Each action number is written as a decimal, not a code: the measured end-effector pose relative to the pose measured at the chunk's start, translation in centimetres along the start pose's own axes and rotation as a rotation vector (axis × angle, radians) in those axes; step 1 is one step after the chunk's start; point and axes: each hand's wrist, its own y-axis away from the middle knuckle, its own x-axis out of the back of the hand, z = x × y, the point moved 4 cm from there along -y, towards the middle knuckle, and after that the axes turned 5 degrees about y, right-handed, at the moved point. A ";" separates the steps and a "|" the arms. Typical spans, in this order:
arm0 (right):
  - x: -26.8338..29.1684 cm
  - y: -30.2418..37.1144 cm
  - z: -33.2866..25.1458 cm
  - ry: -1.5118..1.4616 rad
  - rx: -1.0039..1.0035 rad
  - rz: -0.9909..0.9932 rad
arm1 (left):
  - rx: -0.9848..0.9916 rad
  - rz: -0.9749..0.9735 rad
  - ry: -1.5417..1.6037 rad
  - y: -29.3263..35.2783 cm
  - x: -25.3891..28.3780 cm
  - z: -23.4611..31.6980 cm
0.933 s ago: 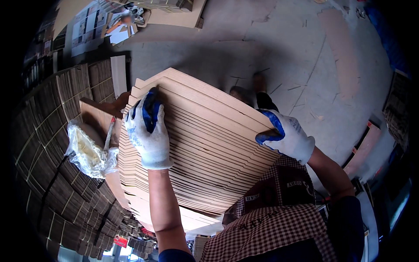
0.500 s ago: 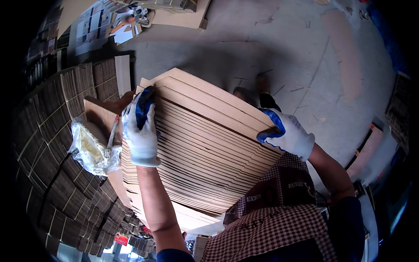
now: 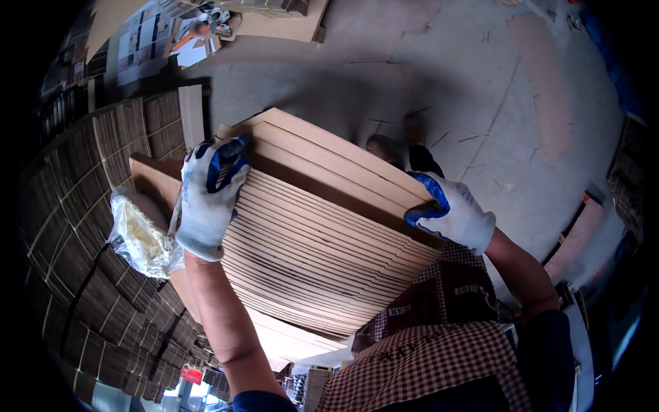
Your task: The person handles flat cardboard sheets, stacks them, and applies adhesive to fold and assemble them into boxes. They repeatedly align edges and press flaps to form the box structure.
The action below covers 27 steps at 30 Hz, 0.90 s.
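A thick stack of brown cardboard sheets (image 3: 309,254) lies fanned out in front of me, edges stepped. Several sheets at its far side (image 3: 322,154) stand apart from the rest, with a dark gap between. My left hand (image 3: 213,192), in a white glove with blue coating, has its fingers curled round the left end of these separated sheets. On their right end my right hand (image 3: 456,213), gloved alike, grips the edge between thumb and fingers. The undersides of the sheets are hidden.
Left of the stack are a brown board (image 3: 151,175) and a clear plastic bag with pale yellow contents (image 3: 144,237). Tied cardboard bundles (image 3: 75,206) are piled along the left. Across the grey floor (image 3: 473,75) lie thin scraps; a pinkish strip (image 3: 576,237) rests at right.
My left hand has shifted slightly left and tilted. The gap between the far sheets and the rest of the stack has widened. My right hand stays in place.
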 end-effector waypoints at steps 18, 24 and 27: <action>-0.5 0.6 0.5 0.049 0.059 0.071 | -0.125 -0.060 -0.252 0.4 -1.4 -1.3; -0.4 0.5 0.1 0.056 0.047 0.070 | -0.129 -0.026 -0.291 0.3 -2.1 -0.6; -0.5 0.5 0.1 0.033 0.052 0.076 | -0.202 0.015 -0.343 0.5 -2.6 -0.3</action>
